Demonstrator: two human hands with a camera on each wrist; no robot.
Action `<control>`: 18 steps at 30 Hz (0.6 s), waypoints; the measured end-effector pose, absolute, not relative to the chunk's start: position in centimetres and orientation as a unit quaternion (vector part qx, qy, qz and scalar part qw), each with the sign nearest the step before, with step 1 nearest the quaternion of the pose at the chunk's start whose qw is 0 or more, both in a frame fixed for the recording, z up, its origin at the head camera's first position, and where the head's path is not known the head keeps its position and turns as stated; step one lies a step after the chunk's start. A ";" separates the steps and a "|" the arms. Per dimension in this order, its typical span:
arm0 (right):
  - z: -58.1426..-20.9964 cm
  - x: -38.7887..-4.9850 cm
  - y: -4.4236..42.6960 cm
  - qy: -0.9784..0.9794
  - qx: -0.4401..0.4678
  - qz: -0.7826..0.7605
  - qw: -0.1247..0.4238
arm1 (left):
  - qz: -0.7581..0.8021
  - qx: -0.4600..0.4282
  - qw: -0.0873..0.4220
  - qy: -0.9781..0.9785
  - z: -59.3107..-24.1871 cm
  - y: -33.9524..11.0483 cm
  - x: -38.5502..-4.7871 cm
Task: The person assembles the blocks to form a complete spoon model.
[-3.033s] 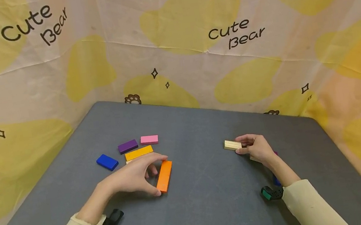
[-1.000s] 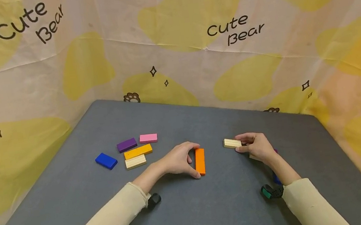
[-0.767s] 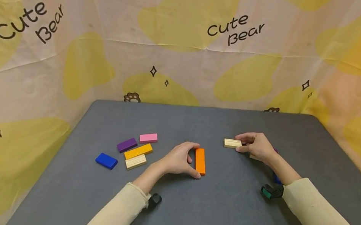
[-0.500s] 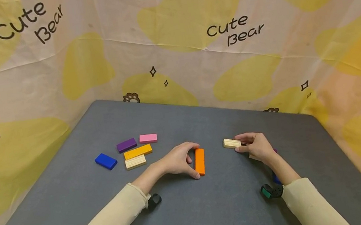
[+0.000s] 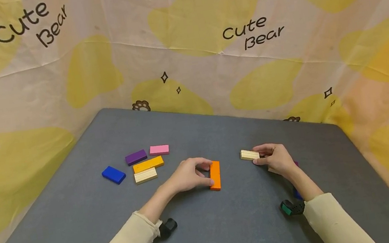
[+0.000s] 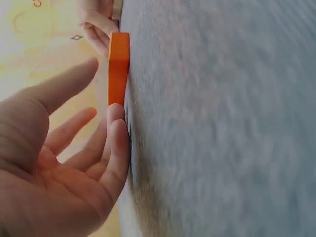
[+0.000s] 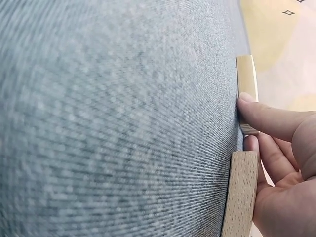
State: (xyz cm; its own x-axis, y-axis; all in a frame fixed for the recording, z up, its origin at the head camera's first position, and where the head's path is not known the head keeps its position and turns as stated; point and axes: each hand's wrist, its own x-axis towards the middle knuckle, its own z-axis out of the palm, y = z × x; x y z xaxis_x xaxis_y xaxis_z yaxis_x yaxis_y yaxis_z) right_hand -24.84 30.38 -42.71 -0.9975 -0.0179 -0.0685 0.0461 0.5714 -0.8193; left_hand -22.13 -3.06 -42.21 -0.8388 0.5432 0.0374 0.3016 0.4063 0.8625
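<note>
My left hand (image 5: 189,175) is beside an orange block (image 5: 215,175) that lies on the table. In the left wrist view the thumb (image 6: 74,84) stands off the block, and the loosely bent fingers are at its near end; whether they touch it cannot be told. My right hand (image 5: 276,160) pinches the end of a short pale wooden block (image 5: 247,155), which lies on the table. In the right wrist view its thumb (image 7: 252,106) rests on that block. Another wooden block (image 7: 241,195) lies close to the right hand, mostly hidden from the head view.
To the left on the grey table (image 5: 210,235) lie a blue block (image 5: 114,174), a purple block (image 5: 136,157), a pink block (image 5: 159,150), a yellow block (image 5: 148,164) and a wooden block (image 5: 145,175). A dark blue block (image 5: 297,194) shows partly behind my right wrist. A patterned cloth (image 5: 182,36) borders the table.
My left hand has carried the orange block rightward from near the left blocks, let it go, and drawn its thumb back slightly. The right hand and its wooden block have stayed put.
</note>
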 end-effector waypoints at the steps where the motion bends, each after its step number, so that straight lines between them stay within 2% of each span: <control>1: -42.7 -24.9 30.3 0.886 0.008 -0.463 0.034 | 0.485 0.250 0.124 0.829 -42.2 -3.0 -22.1; 7: -42.8 -24.7 30.0 0.886 0.006 -0.463 0.033 | 0.468 0.233 0.106 0.846 -42.2 -2.5 -21.7; 18: -42.8 -24.5 30.1 0.890 0.006 -0.456 0.025 | 0.482 0.185 0.139 0.845 -42.2 -2.1 -21.8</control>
